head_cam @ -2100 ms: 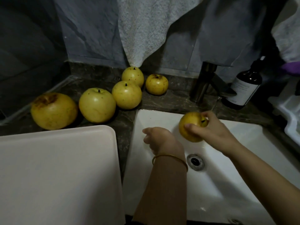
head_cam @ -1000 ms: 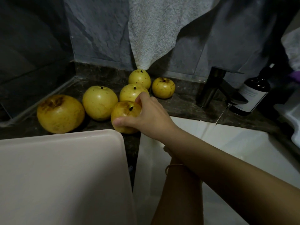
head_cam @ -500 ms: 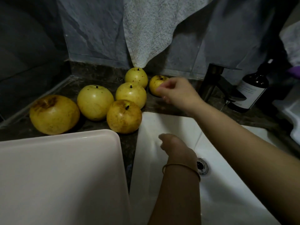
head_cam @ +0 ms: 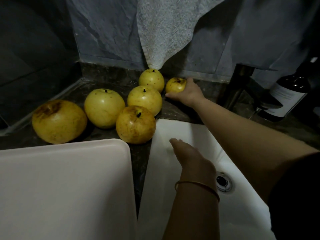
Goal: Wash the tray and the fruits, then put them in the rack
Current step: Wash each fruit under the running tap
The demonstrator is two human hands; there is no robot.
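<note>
Several yellow fruits lie on the dark counter behind the white sink (head_cam: 173, 129). My right hand (head_cam: 187, 94) reaches to the back and wraps its fingers around the small yellow fruit (head_cam: 174, 84) nearest the tap. The brown-spotted fruit (head_cam: 136, 124) stands at the sink's left corner, beside a larger pale one (head_cam: 103, 108) and a big bruised one (head_cam: 58, 121). My left hand (head_cam: 188, 155), with a thin bracelet at the wrist, hovers over the sink basin with fingers loosely extended, holding nothing. The pale pink tray (head_cam: 65, 187) fills the lower left.
A dark tap (head_cam: 242, 89) stands at the sink's back right, with a thin stream of water falling. A dark bottle with a white label (head_cam: 287, 96) is next to it. A white towel (head_cam: 164, 32) hangs above the fruits. The drain (head_cam: 223, 181) is in the basin.
My right hand carried the spotted fruit from the sink to the counter's left corner, let go, then moved to the back and closed on the small fruit near the tap.
</note>
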